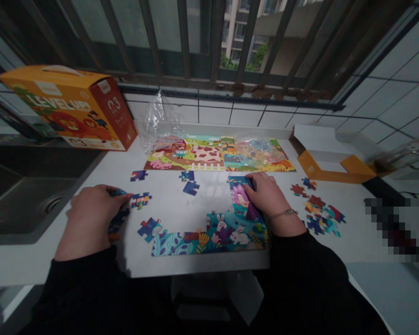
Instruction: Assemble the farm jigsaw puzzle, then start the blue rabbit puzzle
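Note:
My left hand (96,209) is at the left of the white counter, its thumb and fingers pinched on a blue-teal puzzle piece (118,191); more pieces lie partly hidden beneath it. My right hand (267,195) rests on the upper right edge of a partly joined puzzle (230,232), thumb and fingers spread. That puzzle shows white rabbits and plants in an L shape. Loose pieces lie near my left hand, one with small figures (141,200), another dark blue and teal (149,229). Two blue pieces (191,187) sit at the middle.
Two picture puzzles (206,153) lie behind, partly under clear plastic wrap (158,121). An orange box (77,109) stands at the back left beside a sink (38,200). An open orange and white box (335,167) is at the back right, with several loose pieces (316,202) before it.

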`<state>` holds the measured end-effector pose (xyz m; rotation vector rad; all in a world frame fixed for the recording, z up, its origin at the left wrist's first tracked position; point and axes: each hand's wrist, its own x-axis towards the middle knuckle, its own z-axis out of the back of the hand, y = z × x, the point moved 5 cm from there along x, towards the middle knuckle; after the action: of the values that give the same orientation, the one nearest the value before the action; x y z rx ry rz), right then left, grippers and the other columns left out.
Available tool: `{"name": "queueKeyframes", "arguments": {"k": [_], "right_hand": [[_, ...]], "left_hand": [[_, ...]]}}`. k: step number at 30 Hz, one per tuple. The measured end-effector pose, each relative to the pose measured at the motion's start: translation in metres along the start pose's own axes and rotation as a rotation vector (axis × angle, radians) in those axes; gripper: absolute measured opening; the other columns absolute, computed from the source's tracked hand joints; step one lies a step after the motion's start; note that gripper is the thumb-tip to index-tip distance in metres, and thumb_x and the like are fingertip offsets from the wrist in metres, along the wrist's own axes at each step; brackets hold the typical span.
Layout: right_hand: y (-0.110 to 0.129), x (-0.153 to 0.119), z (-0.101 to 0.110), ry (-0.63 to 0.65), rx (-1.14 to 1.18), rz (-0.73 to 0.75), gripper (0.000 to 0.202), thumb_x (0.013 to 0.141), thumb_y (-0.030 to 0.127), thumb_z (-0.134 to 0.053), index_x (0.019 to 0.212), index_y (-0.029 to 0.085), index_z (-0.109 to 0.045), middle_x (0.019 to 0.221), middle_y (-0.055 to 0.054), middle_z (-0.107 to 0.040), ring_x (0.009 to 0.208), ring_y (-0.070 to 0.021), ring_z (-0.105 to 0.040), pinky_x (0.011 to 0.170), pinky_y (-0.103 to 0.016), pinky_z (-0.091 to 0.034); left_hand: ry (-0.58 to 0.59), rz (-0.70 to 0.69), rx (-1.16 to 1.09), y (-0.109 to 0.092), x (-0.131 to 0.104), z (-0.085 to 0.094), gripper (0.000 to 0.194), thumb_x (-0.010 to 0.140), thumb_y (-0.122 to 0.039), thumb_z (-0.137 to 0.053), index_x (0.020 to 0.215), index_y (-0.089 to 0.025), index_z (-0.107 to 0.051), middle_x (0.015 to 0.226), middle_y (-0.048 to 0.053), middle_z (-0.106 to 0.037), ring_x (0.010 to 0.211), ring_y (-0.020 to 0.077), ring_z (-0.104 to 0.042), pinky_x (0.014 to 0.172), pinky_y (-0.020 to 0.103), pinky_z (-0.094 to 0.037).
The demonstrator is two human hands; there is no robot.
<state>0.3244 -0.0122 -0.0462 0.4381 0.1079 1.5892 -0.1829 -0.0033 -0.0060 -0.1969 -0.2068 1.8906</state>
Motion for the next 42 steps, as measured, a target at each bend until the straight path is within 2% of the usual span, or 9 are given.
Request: {"name": "queueKeyframes", "arguments": {"k": [4,8,13,19,21,27,29,34,42], "right_hand": [[0.001,-0.002,0.000,-0.038,0.025,-0.008,0.038,0.101,0.036,-0.069,0.136,0.022,-0.072,0.134,-0.018,-0.074,0.130,-0.0388,-0.065,0.115,-0.058,-0.052],[0.011,-0.001,0.014,-0.214,0.104,0.023,0.036,0.100,0.034,-0.067,0.132,0.019,-0.072,0.132,-0.020,-0.071,0.129,-0.0403,-0.064,0.113,-0.060,-0.053],[0.049,-0.006,0.037,-0.372,0.280,0.318,0.020,0.103,0.033,-0.069,0.120,0.024,-0.073,0.124,-0.015,-0.075,0.124,-0.0351,-0.069,0.113,-0.057,-0.055],[0.092,-0.019,0.028,-0.185,0.430,0.686,0.051,0.096,0.052,-0.087,0.137,0.028,-0.070,0.145,-0.013,-0.075,0.135,-0.0333,-0.070,0.117,-0.057,-0.054],[0.097,-0.020,0.023,-0.150,0.429,0.724,0.057,0.095,0.054,-0.088,0.142,0.027,-0.069,0.149,-0.014,-0.074,0.137,-0.0329,-0.070,0.116,-0.056,-0.055],[0.100,-0.019,0.015,-0.040,0.424,0.764,0.024,0.104,0.045,-0.080,0.123,0.031,-0.079,0.137,-0.007,-0.081,0.127,-0.0277,-0.075,0.112,-0.049,-0.055],[0.095,-0.013,0.014,-0.012,0.386,0.673,0.023,0.101,0.044,-0.083,0.121,0.032,-0.081,0.138,-0.007,-0.081,0.130,-0.0284,-0.074,0.115,-0.050,-0.053],[0.068,0.014,0.006,-0.036,0.273,0.337,0.020,0.093,0.029,-0.089,0.113,0.030,-0.084,0.130,-0.007,-0.083,0.128,-0.0313,-0.073,0.115,-0.053,-0.051],[0.058,0.031,-0.017,0.037,0.233,0.278,0.014,0.095,0.027,-0.087,0.108,0.030,-0.086,0.124,-0.006,-0.085,0.123,-0.0306,-0.074,0.111,-0.050,-0.054]], "left_hand": [[-0.054,0.133,0.070,-0.017,-0.020,0.021,0.044,0.089,-0.056,-0.075,0.105,-0.016,-0.079,0.096,0.014,-0.076,0.088,0.0335,-0.067,0.072,0.039,-0.051],[-0.148,0.139,-0.199,-0.041,-0.037,0.029,0.036,0.093,-0.053,-0.076,0.107,-0.019,-0.078,0.087,0.004,-0.075,0.076,0.0234,-0.066,0.062,0.029,-0.042],[0.227,-0.032,-1.093,-0.107,-0.062,-0.016,0.030,0.086,-0.042,-0.087,0.100,-0.019,-0.073,0.087,0.001,-0.079,0.079,0.0174,-0.077,0.080,0.029,-0.063],[0.509,-0.175,-1.301,-0.167,-0.096,-0.051,0.044,0.086,-0.046,-0.092,0.115,-0.019,-0.074,0.099,0.006,-0.083,0.091,0.0216,-0.083,0.092,0.038,-0.070],[0.583,-0.190,-1.294,-0.173,-0.101,-0.055,0.050,0.085,-0.045,-0.093,0.122,-0.019,-0.072,0.092,0.002,-0.082,0.088,0.0204,-0.083,0.092,0.037,-0.070],[0.693,-0.281,-1.215,-0.178,-0.107,-0.060,0.059,0.089,-0.052,-0.087,0.135,-0.019,-0.068,0.086,0.000,-0.080,0.089,0.0216,-0.083,0.094,0.039,-0.067],[0.614,-0.314,-1.150,-0.177,-0.104,-0.060,0.055,0.095,-0.050,-0.079,0.139,-0.019,-0.065,0.095,0.005,-0.083,0.095,0.0241,-0.083,0.097,0.043,-0.067],[0.122,-0.499,-0.561,-0.172,-0.094,-0.046,0.031,0.102,-0.034,-0.067,0.130,-0.021,-0.071,0.125,0.014,-0.082,0.115,0.0315,-0.079,0.109,0.052,-0.060],[0.111,-0.686,-0.159,-0.178,-0.096,-0.056,0.024,0.103,-0.023,-0.063,0.121,-0.015,-0.076,0.124,0.019,-0.078,0.120,0.0365,-0.072,0.111,0.055,-0.056]]}}
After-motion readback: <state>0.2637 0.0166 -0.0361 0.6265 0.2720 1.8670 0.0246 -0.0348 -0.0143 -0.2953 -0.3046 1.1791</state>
